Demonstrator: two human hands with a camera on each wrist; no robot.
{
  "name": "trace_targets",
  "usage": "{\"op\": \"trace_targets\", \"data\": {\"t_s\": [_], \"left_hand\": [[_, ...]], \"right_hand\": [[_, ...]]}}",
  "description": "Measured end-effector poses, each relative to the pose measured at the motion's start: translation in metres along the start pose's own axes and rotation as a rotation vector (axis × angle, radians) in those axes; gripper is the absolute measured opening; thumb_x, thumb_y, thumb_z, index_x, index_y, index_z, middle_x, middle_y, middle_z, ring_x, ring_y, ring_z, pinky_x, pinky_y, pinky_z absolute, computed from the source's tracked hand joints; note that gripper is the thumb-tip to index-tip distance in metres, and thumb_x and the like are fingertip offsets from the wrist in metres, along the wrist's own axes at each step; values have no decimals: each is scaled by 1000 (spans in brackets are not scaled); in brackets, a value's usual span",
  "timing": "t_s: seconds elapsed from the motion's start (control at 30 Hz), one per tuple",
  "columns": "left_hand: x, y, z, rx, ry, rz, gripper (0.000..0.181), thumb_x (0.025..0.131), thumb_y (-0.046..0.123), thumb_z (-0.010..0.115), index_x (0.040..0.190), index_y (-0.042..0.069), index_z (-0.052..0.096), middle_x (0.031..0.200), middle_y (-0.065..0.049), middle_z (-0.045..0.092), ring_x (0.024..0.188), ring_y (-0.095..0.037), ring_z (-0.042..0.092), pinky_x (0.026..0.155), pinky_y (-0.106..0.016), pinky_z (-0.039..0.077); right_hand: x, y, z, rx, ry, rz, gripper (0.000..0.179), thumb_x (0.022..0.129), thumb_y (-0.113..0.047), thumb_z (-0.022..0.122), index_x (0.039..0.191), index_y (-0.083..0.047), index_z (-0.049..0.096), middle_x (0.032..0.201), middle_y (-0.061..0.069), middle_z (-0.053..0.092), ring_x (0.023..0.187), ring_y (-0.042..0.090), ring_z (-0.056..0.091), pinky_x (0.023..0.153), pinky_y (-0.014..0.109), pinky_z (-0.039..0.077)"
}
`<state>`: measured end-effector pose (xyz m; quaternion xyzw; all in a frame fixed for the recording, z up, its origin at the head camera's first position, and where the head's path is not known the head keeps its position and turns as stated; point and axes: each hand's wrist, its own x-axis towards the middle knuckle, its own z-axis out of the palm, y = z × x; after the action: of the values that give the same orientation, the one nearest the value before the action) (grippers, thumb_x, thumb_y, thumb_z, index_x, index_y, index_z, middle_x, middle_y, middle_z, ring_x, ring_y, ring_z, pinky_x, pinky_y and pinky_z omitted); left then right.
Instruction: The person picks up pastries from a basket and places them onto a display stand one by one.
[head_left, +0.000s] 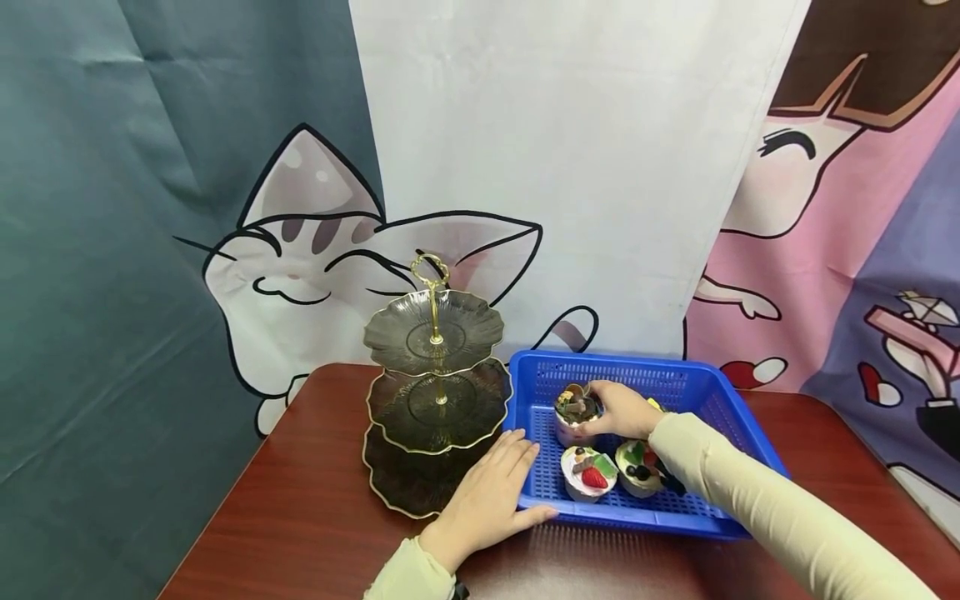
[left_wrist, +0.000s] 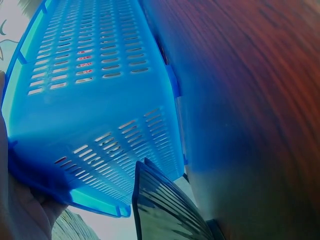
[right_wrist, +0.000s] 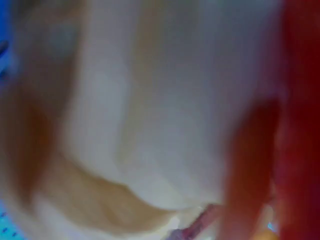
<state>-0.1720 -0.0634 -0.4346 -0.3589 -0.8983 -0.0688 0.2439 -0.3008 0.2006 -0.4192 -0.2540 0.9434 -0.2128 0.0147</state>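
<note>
In the head view, my right hand point(head_left: 624, 410) reaches into a blue plastic basket point(head_left: 622, 363) and grips a cupcake point(head_left: 576, 410) with dark decorations on top. Nearer the front of the basket sit a strawberry-topped cupcake point(head_left: 588, 473) and one with dark berries and a green piece point(head_left: 636, 470); my sleeve covers part of the latter. My left hand point(head_left: 489, 493) lies with extended fingers on the basket's front left corner. The left wrist view shows the slotted basket side point(left_wrist: 90, 120) close up. Only a blurred, pale cream-like surface point(right_wrist: 160, 125) fills most of the right wrist view.
A three-tier dark stand with gold rims point(head_left: 438, 417) stands left of the basket, close against it. Behind my right wrist a yellow bit point(head_left: 656, 405) shows. Both stand and basket are on a reddish wooden table point(head_left: 300, 508), before a cartoon-printed cloth point(head_left: 585, 167).
</note>
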Motion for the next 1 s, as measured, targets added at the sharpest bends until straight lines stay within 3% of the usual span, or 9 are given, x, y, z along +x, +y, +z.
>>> {"op": "trace_targets", "data": {"t_s": [0.43, 0.63, 1.0], "left_hand": [[-10, 7, 1, -6, -11, -1, 73, 86, 66, 52, 128, 7, 59, 130, -9, 61, 131, -24, 50, 114, -33, 39], [-9, 6, 2, 4, 3, 6, 73, 86, 66, 53, 127, 6, 60, 128, -9, 61, 130, -24, 51, 114, -34, 39], [1, 0, -5, 28, -18, 8, 72, 86, 66, 52, 129, 8, 60, 131, -6, 62, 133, -22, 49, 117, -33, 35]], "right_hand": [[-17, -7, -9, 59, 88, 37, 50, 70, -34, 80, 103, -3, 60, 92, 6, 66, 83, 16, 61, 75, 37, 53], [-19, -16, -35, 42, 127, 6, 49, 73, -33, 79, 105, -1, 60, 93, 7, 67, 83, 17, 63, 74, 35, 54], [-22, -49, -95, 14, 187, -30, 54, 78, -33, 76, 115, 3, 59, 102, 13, 67, 94, 26, 63, 82, 45, 54]]}}
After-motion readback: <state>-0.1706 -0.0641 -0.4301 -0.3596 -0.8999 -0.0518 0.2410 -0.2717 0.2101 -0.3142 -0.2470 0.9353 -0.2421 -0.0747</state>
